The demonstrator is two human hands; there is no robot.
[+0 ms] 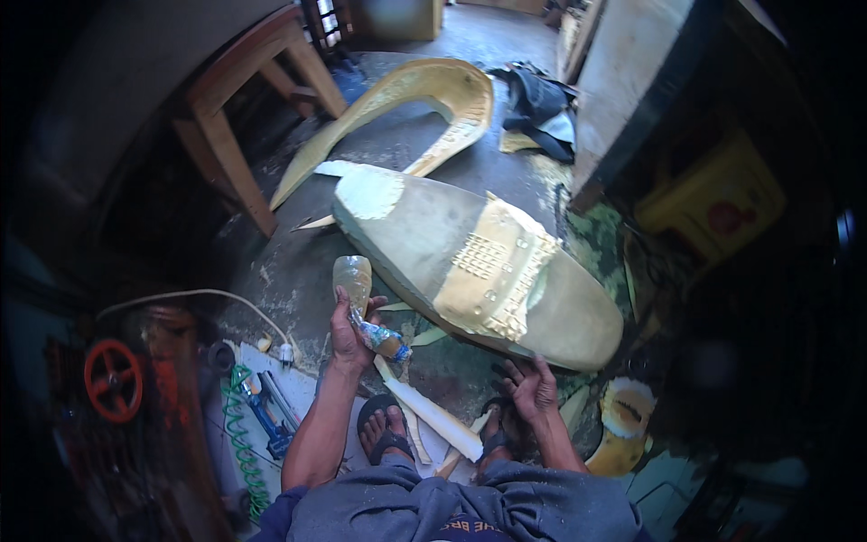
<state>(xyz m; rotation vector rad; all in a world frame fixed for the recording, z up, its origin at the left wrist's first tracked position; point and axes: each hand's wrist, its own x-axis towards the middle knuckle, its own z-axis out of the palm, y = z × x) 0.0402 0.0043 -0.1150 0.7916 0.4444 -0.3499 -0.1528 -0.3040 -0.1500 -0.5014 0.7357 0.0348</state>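
Note:
My left hand [348,330] is wrapped round a clear plastic bottle [352,275] with something amber inside. A crumpled blue-and-clear wrapping [384,340] hangs at its lower end. Beyond it lies a long grey foam seat pad [411,217], set diagonally, with a pale patch at its far left end. Across its right half rests a yellowish foam piece [461,294] with rows of small raised blocks and torn edges. My right hand [530,388] is empty, fingers apart, just below the pad's near edge. I cannot tell whether it touches the pad.
A curved yellow foam piece [388,86] lies behind the pad. A wooden stool [235,126] stands at the far left, dark cloth [540,113] at the far right. Foam strips [433,415] lie between my feet. A blue tool [264,420] and green coiled hose [246,443] are at left.

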